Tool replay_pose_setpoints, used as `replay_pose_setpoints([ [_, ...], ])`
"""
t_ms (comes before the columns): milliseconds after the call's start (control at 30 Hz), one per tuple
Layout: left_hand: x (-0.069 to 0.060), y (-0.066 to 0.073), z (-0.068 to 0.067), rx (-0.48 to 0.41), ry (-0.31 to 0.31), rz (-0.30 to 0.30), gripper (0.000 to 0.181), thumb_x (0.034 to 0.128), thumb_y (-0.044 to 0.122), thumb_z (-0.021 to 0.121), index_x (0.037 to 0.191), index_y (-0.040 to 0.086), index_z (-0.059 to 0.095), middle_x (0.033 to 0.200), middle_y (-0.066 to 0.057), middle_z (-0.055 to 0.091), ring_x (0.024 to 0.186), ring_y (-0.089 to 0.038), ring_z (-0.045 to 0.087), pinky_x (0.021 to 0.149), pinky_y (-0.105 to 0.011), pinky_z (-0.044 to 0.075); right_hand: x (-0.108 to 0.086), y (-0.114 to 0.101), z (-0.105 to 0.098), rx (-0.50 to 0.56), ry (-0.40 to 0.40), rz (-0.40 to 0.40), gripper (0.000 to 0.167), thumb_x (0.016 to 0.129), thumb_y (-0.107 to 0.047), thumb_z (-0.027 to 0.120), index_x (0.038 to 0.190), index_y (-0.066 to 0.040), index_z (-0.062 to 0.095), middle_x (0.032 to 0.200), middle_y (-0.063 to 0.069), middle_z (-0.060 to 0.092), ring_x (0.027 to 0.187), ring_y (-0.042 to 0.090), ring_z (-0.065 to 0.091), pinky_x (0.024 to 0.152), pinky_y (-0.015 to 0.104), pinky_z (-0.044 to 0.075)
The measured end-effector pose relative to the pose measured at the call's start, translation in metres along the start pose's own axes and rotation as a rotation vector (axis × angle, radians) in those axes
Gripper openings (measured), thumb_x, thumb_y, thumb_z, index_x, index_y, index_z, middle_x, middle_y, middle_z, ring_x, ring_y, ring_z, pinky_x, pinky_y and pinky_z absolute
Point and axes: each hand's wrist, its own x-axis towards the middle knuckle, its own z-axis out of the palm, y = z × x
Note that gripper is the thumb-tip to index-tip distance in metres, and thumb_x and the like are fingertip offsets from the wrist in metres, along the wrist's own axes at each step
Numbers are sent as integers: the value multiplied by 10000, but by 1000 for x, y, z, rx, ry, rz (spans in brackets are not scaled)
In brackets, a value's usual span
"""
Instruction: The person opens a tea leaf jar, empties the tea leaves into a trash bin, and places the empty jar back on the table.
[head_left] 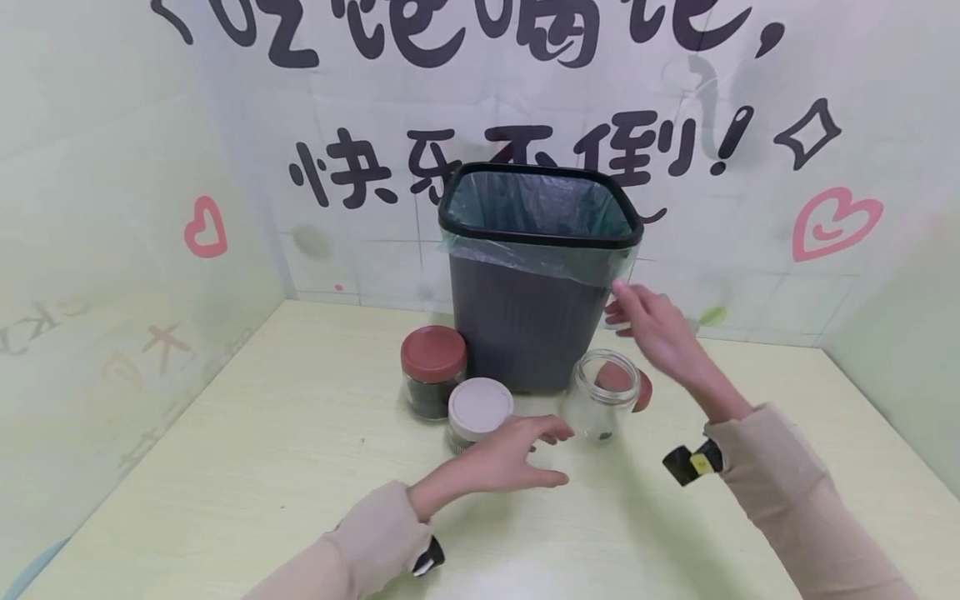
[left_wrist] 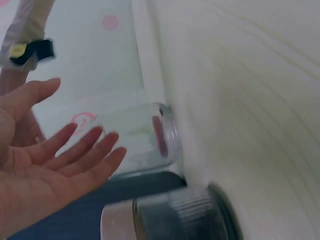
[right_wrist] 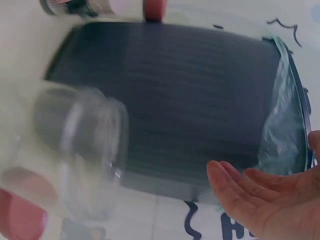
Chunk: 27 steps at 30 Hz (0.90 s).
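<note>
Loosely spread, the left hand holds nothing, close by the white-lidded jar; the left wrist view adds its upturned palm, which the head view hides. The right hand, also ungripping, has gently bent fingers at the bin's right side; whether it touches is unclear. Just below it stands an uncapped jar of clear glass with a round ringed mouth, a red disc behind its right side. Farther left is a red-lidded jar, dark inside. Behind them rises the grey bin, black-rimmed, its thin green liner crinkled; only the right wrist view shows fine ridges along its side. On the far wall, large dark writing reads 快乐不倒!, with 不 partly covered by the bin
</note>
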Motion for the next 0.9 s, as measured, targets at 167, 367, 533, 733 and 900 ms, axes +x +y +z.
replay_pose_setpoints([
  [167, -25, -13, -20, -123, -22, 42, 344, 787, 106, 663, 1095, 0, 554, 1040, -146, 609, 949, -236, 596, 751, -263, 494, -16, 13, 31, -9, -29, -44, 531, 966, -377, 294, 1223, 69, 425, 1089, 264, 555, 972, 372, 565, 832, 437, 457],
  [367, -50, -35, -40, -248, 32, -1, 290, 795, 72, 649, 1040, -53, 557, 1006, -184, 599, 926, -283, 595, 744, -251, 502, -26, 24, 67, -125, -67, -125, 473, 950, -349, 382, 1233, 22, 460, 1122, 178, 572, 972, 281, 574, 830, 415, 449],
  [533, -66, -48, -53, -195, 108, -79, 241, 781, 74, 662, 972, -38, 568, 924, -143, 617, 845, -206, 609, 688, -222, 503, -28, 30, 90, -158, -155, -156, 535, 905, -372, 478, 1269, 16, 424, 1218, 167, 505, 1031, 287, 539, 855, 405, 438],
  [733, -71, -58, -51, -120, 239, -228, 433, 728, 45, 695, 1053, -122, 461, 960, -237, 587, 850, -309, 601, 665, -264, 513, -28, 30, 114, -212, -231, -174, 762, 797, -430, 618, 1345, 2, 314, 1333, 163, 394, 1195, 289, 408, 951, 441, 358],
  [900, -67, -64, -45, -104, 242, -275, 674, 703, 87, 732, 1210, -146, 354, 1155, -294, 501, 1028, -390, 524, 749, -385, 496, -26, 31, 132, -180, -249, -191, 893, 727, -408, 700, 1376, 2, 243, 1377, 187, 322, 1247, 297, 340, 975, 458, 327],
])
